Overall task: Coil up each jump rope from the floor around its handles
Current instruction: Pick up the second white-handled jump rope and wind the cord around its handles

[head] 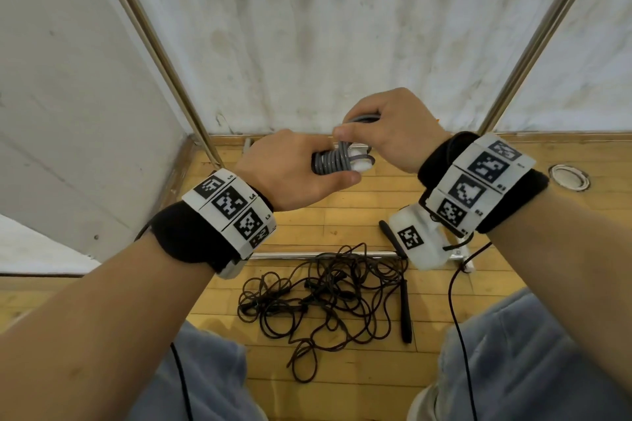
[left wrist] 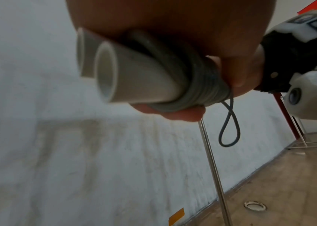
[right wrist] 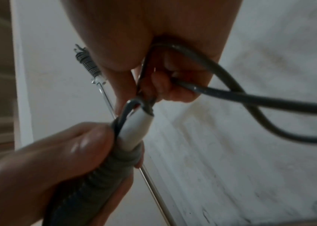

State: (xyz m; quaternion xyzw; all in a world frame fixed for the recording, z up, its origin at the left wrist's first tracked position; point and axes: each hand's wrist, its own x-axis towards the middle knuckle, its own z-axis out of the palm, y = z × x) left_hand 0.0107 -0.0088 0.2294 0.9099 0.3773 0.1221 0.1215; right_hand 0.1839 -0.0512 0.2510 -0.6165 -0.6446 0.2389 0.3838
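My left hand (head: 301, 167) grips two white handles (left wrist: 126, 76) held side by side, with grey rope (head: 331, 161) wound tightly round them in several turns. My right hand (head: 379, 133) pinches the last loose loop of that grey rope (right wrist: 231, 94) just above the handle ends (right wrist: 134, 126). A short loop (left wrist: 229, 125) hangs free under the bundle. On the wooden floor below lies a tangled black jump rope (head: 325, 297), with one black handle (head: 405, 311) at its right side.
A white wall (head: 342, 27) stands close ahead, and slanted metal poles (head: 154, 44) rise at left and right. A metal bar (head: 307, 255) lies on the floor by the black rope. A round metal floor fitting (head: 569, 176) sits at right. My knees (head: 533, 362) flank the rope.
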